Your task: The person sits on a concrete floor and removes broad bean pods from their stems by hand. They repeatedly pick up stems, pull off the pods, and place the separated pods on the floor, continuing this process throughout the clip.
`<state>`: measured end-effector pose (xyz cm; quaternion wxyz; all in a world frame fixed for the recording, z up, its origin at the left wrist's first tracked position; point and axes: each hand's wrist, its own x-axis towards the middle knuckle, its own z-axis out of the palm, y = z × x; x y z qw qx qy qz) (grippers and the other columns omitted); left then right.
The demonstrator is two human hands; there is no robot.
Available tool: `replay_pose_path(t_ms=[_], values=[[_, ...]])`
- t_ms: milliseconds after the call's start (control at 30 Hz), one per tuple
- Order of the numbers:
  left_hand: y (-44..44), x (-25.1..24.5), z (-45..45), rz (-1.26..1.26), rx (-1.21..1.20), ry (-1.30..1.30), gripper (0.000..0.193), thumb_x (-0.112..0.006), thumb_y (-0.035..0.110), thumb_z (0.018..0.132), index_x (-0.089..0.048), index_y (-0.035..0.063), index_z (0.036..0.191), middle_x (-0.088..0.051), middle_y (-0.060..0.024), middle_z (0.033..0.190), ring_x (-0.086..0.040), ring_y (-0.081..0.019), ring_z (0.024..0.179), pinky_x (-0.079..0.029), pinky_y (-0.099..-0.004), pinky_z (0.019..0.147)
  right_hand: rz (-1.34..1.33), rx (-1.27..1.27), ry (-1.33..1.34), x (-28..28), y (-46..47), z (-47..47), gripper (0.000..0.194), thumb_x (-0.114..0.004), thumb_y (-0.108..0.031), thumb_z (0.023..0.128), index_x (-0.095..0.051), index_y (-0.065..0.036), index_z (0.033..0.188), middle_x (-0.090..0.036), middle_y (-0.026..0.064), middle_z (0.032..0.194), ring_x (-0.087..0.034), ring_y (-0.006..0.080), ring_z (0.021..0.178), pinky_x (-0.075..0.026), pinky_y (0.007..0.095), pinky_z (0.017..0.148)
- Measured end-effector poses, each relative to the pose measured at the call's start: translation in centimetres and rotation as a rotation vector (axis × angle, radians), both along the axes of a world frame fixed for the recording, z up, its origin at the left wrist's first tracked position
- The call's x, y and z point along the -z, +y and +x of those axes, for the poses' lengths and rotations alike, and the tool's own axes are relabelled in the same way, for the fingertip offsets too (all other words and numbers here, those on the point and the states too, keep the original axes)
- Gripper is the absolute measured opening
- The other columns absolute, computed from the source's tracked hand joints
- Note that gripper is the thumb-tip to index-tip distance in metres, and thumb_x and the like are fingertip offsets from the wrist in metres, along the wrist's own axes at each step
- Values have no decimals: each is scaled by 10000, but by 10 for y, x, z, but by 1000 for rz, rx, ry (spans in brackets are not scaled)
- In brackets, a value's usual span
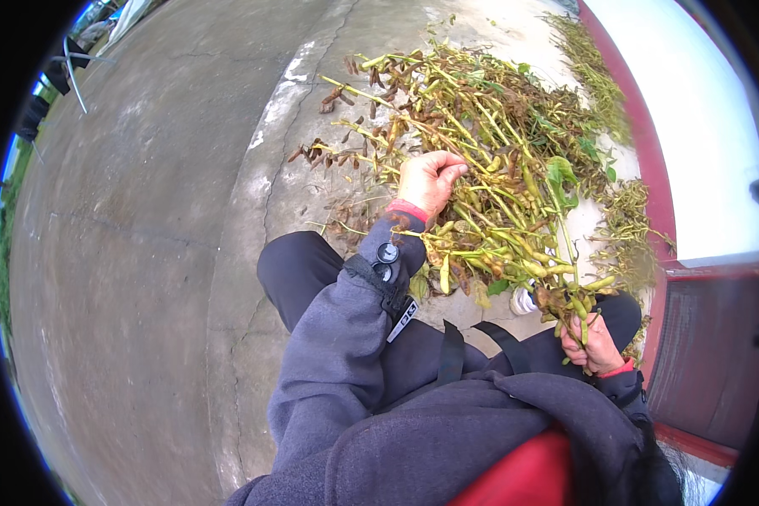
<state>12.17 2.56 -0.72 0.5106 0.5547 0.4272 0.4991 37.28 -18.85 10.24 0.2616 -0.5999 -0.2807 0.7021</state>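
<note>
Before me lies a heap of cut soybean plants (512,114), with green-yellow and brown pods on long stalks. My left hand (427,180) is over the near left part of the heap, its thumb and forefinger pinched together on a thin soybean stalk; the exact grip is partly hidden by the fingers. My right hand (594,345), low at the right by my knee, is closed around the stem ends of a bunch of soybean stalks (544,269). This bunch, hung with plump pods, reaches up and left towards the heap.
Cracked concrete ground (145,190) spreads to the left. More soybean plants (594,69) lie along a white wall (702,126) with a red base strip (645,133). A dark red panel (708,354) stands at the right. A white shoe (522,301) shows under the bunch. A metal frame (73,69) stands far left.
</note>
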Motion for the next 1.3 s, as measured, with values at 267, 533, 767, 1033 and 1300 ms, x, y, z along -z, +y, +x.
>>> replay_pose_path(t_ms=[267,533,767,1033,1300], values=[[8,0,-14,96,-432,117,101,-617,132,785,-595,36,760,-560,4,619,-478,-47,584,-412,-210,541,15,7,-37,0,0,-2,357,-491,-362,854,-485,-19,758,-388,-6,501,-273,36,340,-172,187,299],[7,15,-27,-64,-414,305,301,-539,284,827,-549,29,667,-525,-95,553,-491,-161,518,-419,-309,526,69,76,-60,2,-1,-3,298,-460,-316,880,-496,-30,802,-391,-17,528,-261,24,352,-184,174,312],[-2,44,-32,-41,-2,864,250,-608,285,722,-625,50,807,-604,-122,646,-605,-269,676,-463,-344,657,157,139,-259,2,8,-6,293,-463,-325,878,-492,-50,782,-396,-22,537,-289,28,373,-201,173,322],[-2,36,-27,56,-367,491,144,-630,118,723,-614,49,848,-610,-111,767,-578,-229,741,-459,-311,700,290,159,-464,14,10,7,283,-448,-318,885,-487,-66,762,-389,-34,548,-289,15,383,-200,171,326],[-36,-11,15,378,-32,130,89,-659,127,720,-639,75,790,-566,-72,676,-554,-198,604,-457,-275,566,422,38,-517,30,19,1,238,-435,-220,897,-504,-67,728,-415,-57,561,-310,16,393,-246,178,360]])
